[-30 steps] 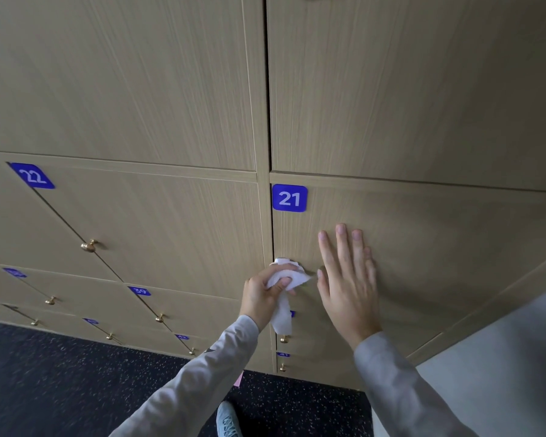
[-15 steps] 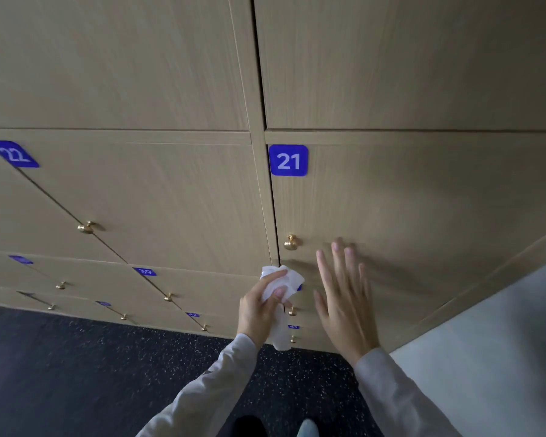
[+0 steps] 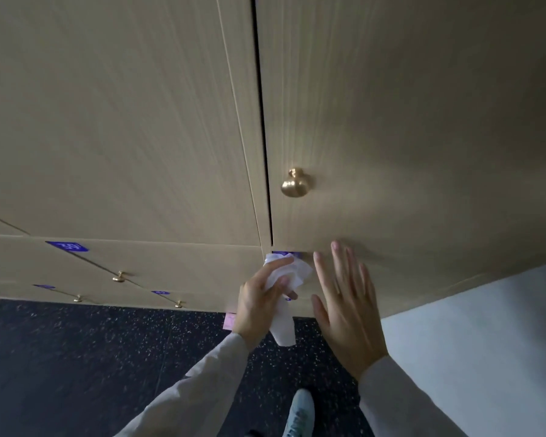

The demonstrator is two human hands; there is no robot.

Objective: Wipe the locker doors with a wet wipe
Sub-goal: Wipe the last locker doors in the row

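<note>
A crumpled white wet wipe point(image 3: 289, 272) was held against the wooden locker front, at the lower left corner of the large locker door point(image 3: 407, 121), just below that door's bottom edge and partly covering a small blue number label point(image 3: 282, 253) there. A loose tail of the wipe hung down below the hand. The left hand point(image 3: 259, 302) gripped the wipe, with its fingers curled round the bunched upper part and the thumb on top.

Just beside it, to the right, the right hand point(image 3: 347, 305) was spread flat with its fingers straight and slightly apart, pointing upward, holding nothing. Its fingertips reached the bottom edge of the large door; whether the palm touched the wood could not be told. Both arms wore pale grey sleeves point(image 3: 202, 389).

Above the hands, a round brass knob point(image 3: 294, 183) stood on the large door near its left edge, next to a dark vertical gap that separated it from the neighbouring door point(image 3: 108, 121). Lower left, smaller locker doors carried blue labels, one reading 39 point(image 3: 67, 246), and small brass knobs point(image 3: 119, 276). Below lay a dark speckled floor point(image 3: 76, 357), with the toe of a light blue shoe point(image 3: 300, 411) at the bottom edge. A pale wall point(image 3: 486, 342) filled the lower right.
</note>
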